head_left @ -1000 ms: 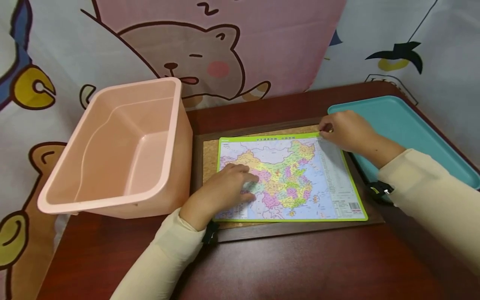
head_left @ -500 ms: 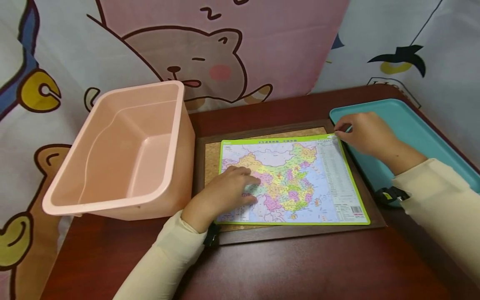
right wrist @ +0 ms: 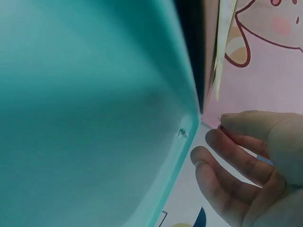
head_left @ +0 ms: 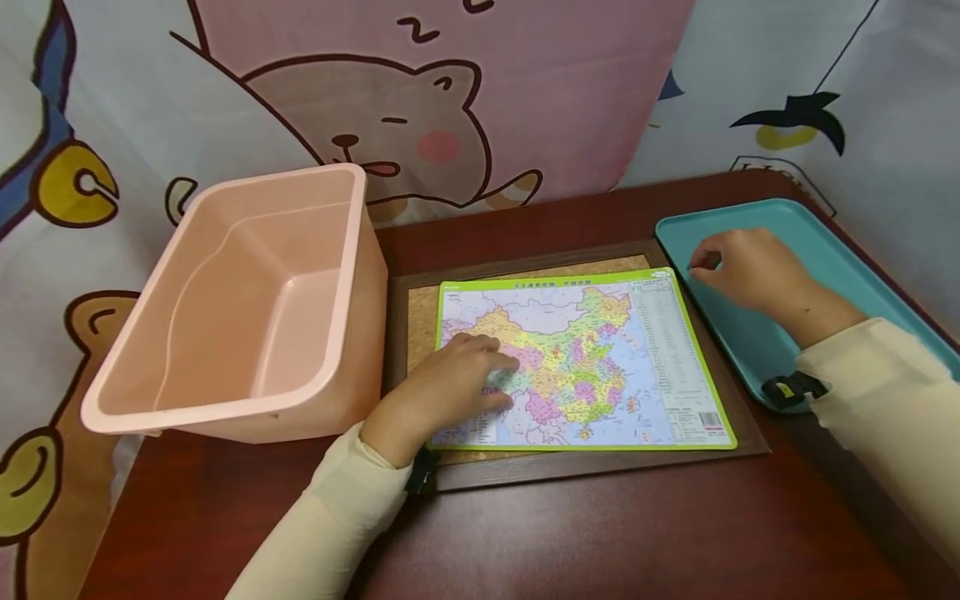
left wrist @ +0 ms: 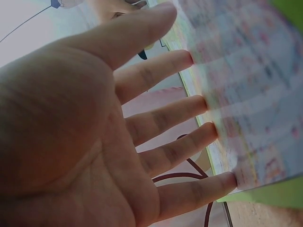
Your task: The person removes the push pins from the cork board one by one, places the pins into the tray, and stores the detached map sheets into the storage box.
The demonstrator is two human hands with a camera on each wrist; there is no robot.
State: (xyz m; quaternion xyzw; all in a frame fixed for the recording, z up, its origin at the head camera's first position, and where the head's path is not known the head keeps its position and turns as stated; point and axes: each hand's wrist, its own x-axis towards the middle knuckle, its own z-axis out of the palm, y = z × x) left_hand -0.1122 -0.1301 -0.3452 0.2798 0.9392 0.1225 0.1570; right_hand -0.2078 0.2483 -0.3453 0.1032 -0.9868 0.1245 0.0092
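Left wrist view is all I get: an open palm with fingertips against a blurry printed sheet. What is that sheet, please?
Observer: The head view shows it whole: a map of China.

Operator: At the top of my view there's a bit of another hand. What is it over?

Observer: In the head view it appears over the turquoise tray.

Operator: Is anything in there?

Observer: The right wrist view shows a small clear thing at one corner of the tray, perhaps a pin, but it is too small to be sure.
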